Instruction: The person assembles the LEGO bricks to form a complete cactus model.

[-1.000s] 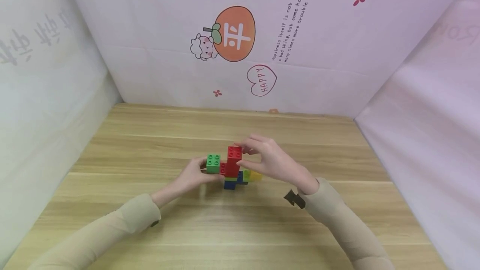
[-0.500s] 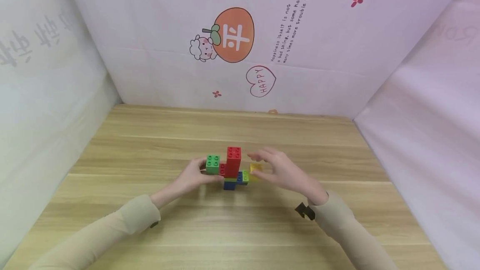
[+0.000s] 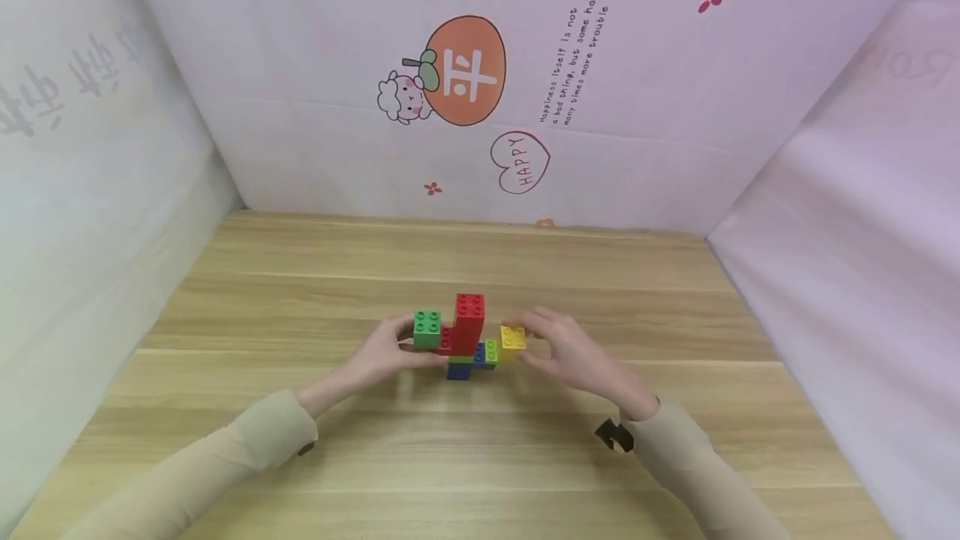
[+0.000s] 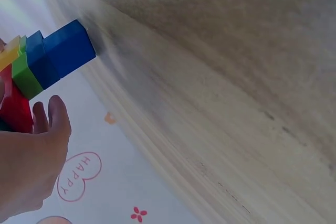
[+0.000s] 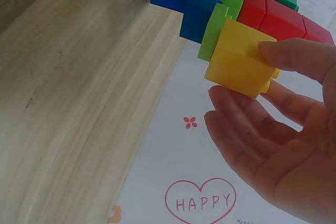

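A model of toy building bricks (image 3: 467,336) stands upright between my hands in the head view. Its blue brick (image 3: 459,372) is at the bottom, a column of red bricks (image 5: 282,18) rises above, and a green brick (image 3: 427,328) sticks out left. On the right, a blue brick and a lime brick (image 3: 491,350) step outward to a yellow brick (image 3: 513,337). My left hand (image 3: 378,348) grips the model's left side, around the green and red bricks. The thumb and fingers of my right hand (image 3: 577,357) pinch the yellow brick, which touches the lime one in the right wrist view.
The bricks are on a wood-grain tabletop (image 3: 480,457). A white printed sheet (image 3: 337,123) hangs behind it, with white cloth walls to the left (image 3: 90,232) and right (image 3: 862,215).
My right hand has left the top of the red column, moved right and down, and taken hold of the yellow brick. My left hand has kept its grip on the model.
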{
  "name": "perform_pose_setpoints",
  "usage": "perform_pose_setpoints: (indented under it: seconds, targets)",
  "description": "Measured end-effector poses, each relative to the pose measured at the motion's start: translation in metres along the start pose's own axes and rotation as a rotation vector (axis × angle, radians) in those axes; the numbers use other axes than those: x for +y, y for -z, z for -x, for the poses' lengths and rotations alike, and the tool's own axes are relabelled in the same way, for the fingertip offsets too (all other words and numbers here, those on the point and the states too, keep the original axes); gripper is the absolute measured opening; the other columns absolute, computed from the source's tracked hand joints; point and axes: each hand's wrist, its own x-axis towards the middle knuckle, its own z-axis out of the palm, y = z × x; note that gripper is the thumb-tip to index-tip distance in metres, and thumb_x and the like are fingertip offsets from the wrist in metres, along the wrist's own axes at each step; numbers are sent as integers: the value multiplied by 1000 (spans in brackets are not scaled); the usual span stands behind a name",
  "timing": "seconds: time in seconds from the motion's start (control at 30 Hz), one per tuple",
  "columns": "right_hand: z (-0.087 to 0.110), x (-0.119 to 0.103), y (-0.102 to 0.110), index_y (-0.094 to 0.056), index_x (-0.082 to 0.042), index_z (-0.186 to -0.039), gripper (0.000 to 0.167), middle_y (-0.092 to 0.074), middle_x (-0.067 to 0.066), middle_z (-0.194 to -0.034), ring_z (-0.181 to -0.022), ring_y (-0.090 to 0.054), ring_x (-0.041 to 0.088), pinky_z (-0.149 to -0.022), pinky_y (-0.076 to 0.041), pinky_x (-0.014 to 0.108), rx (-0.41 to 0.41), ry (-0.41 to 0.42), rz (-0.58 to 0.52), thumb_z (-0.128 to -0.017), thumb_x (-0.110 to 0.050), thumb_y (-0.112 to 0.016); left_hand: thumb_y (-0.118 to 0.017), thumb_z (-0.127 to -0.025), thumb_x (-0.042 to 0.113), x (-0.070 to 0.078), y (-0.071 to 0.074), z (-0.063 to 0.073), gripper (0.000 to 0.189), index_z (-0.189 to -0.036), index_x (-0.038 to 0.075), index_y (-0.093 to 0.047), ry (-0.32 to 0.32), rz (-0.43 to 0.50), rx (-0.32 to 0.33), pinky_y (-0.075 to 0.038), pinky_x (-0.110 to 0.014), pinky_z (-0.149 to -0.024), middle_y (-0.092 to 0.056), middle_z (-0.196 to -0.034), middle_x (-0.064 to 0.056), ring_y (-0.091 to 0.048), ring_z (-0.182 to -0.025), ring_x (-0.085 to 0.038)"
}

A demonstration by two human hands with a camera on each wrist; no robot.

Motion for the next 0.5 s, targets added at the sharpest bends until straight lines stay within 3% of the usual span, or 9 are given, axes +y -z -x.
perform_pose_setpoints:
  seconds: [0.2, 0.5]
  targets:
    - [1, 3, -3, -64, -3, -124, 41, -69, 8, -109, -95, -66, 19, -83, -61, 38, 22, 5, 17, -84, -6, -75, -81, -82, 24, 0, 7, 5, 60, -135, 11, -57, 2, 17, 5, -50, -48, -107, -67, -129, -10, -61, -124, -30]
    - [1, 4, -5, -65, -6, -122, 40, -65, 4, -105, -97, -67, 19, -84, -62, 32, 31, 1, -22, -84, -5, -75, -79, -82, 20, -4, 14, 8, 53, -128, 4, -59, -14, 53, 19, -53, -45, -104, -65, -127, -17, -63, -120, -35]
